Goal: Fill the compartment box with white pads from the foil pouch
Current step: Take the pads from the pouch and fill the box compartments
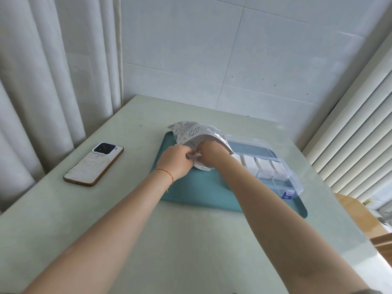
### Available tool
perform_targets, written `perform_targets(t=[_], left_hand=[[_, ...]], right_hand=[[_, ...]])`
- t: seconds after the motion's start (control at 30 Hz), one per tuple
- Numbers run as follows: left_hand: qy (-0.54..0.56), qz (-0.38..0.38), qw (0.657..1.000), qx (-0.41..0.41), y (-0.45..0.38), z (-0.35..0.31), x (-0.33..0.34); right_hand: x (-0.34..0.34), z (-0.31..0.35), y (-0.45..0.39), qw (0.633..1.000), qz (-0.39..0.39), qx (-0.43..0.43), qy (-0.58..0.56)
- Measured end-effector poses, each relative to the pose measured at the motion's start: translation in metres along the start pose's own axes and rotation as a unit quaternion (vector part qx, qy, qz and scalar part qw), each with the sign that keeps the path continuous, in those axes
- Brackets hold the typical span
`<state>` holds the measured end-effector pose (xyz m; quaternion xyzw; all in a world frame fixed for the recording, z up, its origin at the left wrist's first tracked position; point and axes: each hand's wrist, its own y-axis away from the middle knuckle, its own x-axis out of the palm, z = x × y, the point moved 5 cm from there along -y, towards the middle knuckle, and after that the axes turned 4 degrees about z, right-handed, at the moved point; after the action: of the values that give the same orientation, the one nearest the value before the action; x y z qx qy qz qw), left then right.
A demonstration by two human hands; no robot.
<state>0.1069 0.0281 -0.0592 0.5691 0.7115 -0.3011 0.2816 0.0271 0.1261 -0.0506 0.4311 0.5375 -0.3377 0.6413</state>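
A silver foil pouch [192, 130] with dark line drawings lies on a teal tray [201, 192], its mouth facing me. My left hand [175, 159] pinches the lower white edge of the pouch mouth. My right hand [212, 151] is at the mouth, its fingertips pinching white pads [200, 164] that stick out of the opening. To the right stands a clear plastic compartment box [273, 166] with its lid open. Several of its compartments hold white pads [263, 164]; the nearest ones look bare.
A phone [94, 164] lies face down on the pale green table [169, 240] to the left of the tray. Curtains hang at left, a tiled wall stands behind, and a slatted radiator is at right. A wooden chair edge [360, 217] shows at the lower right.
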Motion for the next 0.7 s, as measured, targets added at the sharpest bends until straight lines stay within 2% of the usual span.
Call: perform_targets(t=[0.2, 0.43, 0.5, 0.57, 0.63, 0.7], left_hand=[[-0.004, 0.023, 0.999, -0.026, 0.001, 0.0, 0.004], [0.062, 0.022, 0.996, -0.058, 0.004, 0.003, 0.007], [0.094, 0.02, 0.994, -0.06, 0.007, 0.002, 0.006], [0.176, 0.01, 0.982, -0.072, 0.01, -0.001, 0.006], [0.307, 0.013, 0.947, -0.096, 0.014, -0.004, 0.006], [0.419, 0.041, 0.901, -0.107, 0.017, -0.011, 0.005]], right_hand=[[-0.011, 0.0, 0.005, 0.997, -0.044, 0.021, 0.06], [-0.023, -0.01, 0.044, 0.968, -0.248, -0.038, 0.0], [-0.029, -0.021, 0.056, 0.955, -0.279, -0.035, -0.097], [-0.033, -0.032, 0.065, 0.931, -0.256, -0.034, -0.257], [-0.032, -0.04, 0.07, 0.887, -0.194, -0.029, -0.419], [-0.027, -0.045, 0.071, 0.848, -0.132, -0.017, -0.514]])
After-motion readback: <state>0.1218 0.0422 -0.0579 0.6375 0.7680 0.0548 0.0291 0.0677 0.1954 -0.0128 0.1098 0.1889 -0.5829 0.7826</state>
